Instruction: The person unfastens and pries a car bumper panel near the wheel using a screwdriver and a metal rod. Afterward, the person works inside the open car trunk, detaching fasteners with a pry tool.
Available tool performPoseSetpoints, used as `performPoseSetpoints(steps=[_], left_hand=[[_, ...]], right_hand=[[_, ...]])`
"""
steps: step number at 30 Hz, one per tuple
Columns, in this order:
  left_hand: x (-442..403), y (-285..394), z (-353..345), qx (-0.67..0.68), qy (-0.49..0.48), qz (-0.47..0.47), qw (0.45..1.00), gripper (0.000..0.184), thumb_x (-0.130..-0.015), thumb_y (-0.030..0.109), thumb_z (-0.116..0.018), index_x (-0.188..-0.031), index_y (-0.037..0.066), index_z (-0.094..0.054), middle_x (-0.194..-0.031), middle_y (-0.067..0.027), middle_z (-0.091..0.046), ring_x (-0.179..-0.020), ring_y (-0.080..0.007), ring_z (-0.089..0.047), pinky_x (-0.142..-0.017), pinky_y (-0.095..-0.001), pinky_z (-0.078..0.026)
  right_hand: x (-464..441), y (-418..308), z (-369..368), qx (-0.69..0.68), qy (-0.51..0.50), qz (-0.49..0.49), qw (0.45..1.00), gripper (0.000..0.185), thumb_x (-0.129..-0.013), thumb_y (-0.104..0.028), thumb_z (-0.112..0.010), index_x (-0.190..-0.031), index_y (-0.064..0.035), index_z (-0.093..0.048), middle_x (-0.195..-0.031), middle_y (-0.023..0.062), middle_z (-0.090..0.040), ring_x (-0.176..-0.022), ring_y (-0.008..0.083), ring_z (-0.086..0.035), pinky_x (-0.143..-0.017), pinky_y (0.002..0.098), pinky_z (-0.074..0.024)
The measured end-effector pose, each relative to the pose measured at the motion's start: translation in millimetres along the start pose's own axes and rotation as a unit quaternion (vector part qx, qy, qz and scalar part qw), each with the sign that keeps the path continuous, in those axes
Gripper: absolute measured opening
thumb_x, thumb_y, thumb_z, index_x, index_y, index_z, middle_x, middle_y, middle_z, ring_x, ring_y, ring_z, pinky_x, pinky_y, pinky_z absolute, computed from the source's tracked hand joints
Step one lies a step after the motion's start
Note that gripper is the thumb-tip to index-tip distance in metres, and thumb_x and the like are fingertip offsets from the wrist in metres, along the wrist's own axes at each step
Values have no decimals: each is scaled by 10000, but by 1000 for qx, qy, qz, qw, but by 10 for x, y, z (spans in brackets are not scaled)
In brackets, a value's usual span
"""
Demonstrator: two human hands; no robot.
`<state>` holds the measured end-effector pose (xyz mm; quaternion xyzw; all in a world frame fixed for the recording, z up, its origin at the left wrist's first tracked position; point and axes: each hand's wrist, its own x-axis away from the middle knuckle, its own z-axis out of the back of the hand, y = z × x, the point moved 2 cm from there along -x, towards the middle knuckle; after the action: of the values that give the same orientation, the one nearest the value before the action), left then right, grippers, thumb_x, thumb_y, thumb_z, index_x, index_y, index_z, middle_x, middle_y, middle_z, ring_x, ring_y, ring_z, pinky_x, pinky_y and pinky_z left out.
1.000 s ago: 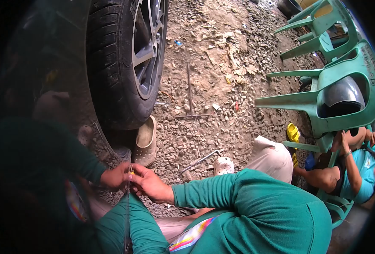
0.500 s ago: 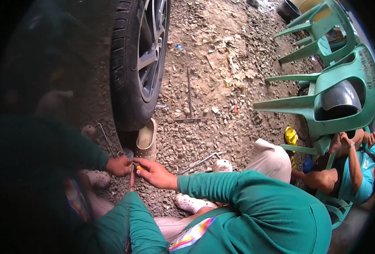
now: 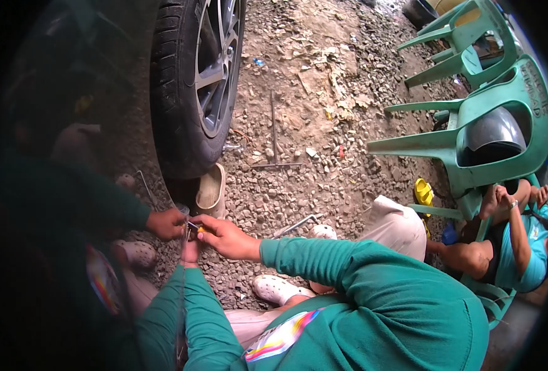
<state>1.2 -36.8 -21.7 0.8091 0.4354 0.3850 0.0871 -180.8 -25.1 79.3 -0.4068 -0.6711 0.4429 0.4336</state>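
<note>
My right hand (image 3: pixel 229 237) reaches in from the right, its fingers closed on a small yellow-handled tool (image 3: pixel 201 229) with a short dark shaft. The tool's tip meets the edge of a dark, shiny car panel (image 3: pixel 100 204). Just below, my left hand (image 3: pixel 190 251) is raised against the same edge; its fingers are mostly hidden, so their grip is unclear. The panel mirrors my hands and green sleeves on the left. Above my hands stands a car tyre (image 3: pixel 173 93) with a grey spoked wheel (image 3: pixel 215 77), and a beige clog (image 3: pixel 211 188) rests by its base.
A T-shaped wrench (image 3: pixel 274 133) and a bent metal bar (image 3: pixel 297 225) lie on the gravel. Green plastic chairs (image 3: pixel 410 146) stand at right, one holding a dark helmet (image 3: pixel 495 133). A person in a teal shirt (image 3: pixel 521 253) sits there near yellow sandals (image 3: pixel 423 191).
The view has shifted slightly, so the wheel and chairs sit a little further left. Both hands stay together at the panel edge, and more of my left hand shows.
</note>
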Motion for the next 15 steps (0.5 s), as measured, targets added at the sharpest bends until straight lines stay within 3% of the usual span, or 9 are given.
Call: performPoseSetpoints(steps=[2,5,6,7,8,9,13,14,15], left_hand=[[87,37,-338,-50,92,12,994,197,-998,325,-521,-924,143,-527,-766,38,-432,-703,-81,-415,-710,-274,-399],[149,47,-415,-126,123,9,984,273,-997,273,-517,-776,168,-397,-669,62,-288,-615,-56,-299,-595,-249,-308],[120,92,-434,-138,138,-30,980,263,-991,241,-512,-766,166,-398,-666,55,-294,-614,-60,-301,-593,-243,-303],[130,124,-454,-144,146,-50,977,260,-987,226,-510,-760,166,-398,-665,51,-298,-614,-61,-302,-591,-240,-300],[140,153,-467,-151,154,-70,974,257,-984,210,-507,-755,165,-399,-663,48,-301,-614,-63,-303,-590,-237,-298],[197,167,-490,-166,119,-64,977,248,-970,181,-514,-752,160,-398,-661,39,-305,-608,-68,-301,-587,-239,-295],[276,210,-721,-121,28,-44,991,229,-944,131,-528,-752,148,-404,-655,22,-320,-594,-77,-304,-576,-238,-289],[294,213,-848,-100,9,-40,994,225,-940,124,-531,-753,145,-406,-654,19,-323,-591,-78,-306,-573,-237,-287],[372,236,-1293,-92,182,-36,978,220,-935,115,-535,-756,144,-410,-653,19,-329,-585,-79,-307,-566,-236,-285]], right_hand=[[-12,7,-11,36,13,-31,999,296,-985,-110,-560,-1262,-36,-491,-1095,98,-650,-1012,144,-595,-896,308,-489],[-32,185,-85,5,25,-70,997,227,-980,-126,-580,-1163,-30,-488,-1035,93,-642,-1001,136,-594,-881,310,-491],[-38,167,-120,-42,42,-37,998,211,-975,-137,-599,-1127,-30,-499,-954,62,-624,-908,110,-584,-805,290,-494],[-32,166,-128,-45,41,-35,998,211,-975,-137,-599,-1127,-30,-499,-954,62,-624,-908,110,-584,-805,290,-494],[-10,203,-143,-85,27,-111,990,201,-979,-151,-599,-1114,-32,-510,-918,41,-608,-857,95,-563,-758,276,-483],[13,242,-173,-126,13,-186,974,193,-983,-166,-598,-1102,-35,-521,-882,20,-592,-806,80,-542,-710,263,-472],[17,513,-313,-86,29,-117,989,216,-985,-218,-602,-1047,-14,-572,-871,39,-606,-826,109,-545,-763,300,-482],[21,562,-351,-135,22,-121,983,217,-994,-228,-586,-1032,-15,-583,-876,35,-602,-843,99,-532,-778,291,-473],[21,601,-387,-183,17,-124,975,224,-1004,-239,-569,-1016,-16,-595,-882,31,-599,-860,90,-519,-793,282,-463]])
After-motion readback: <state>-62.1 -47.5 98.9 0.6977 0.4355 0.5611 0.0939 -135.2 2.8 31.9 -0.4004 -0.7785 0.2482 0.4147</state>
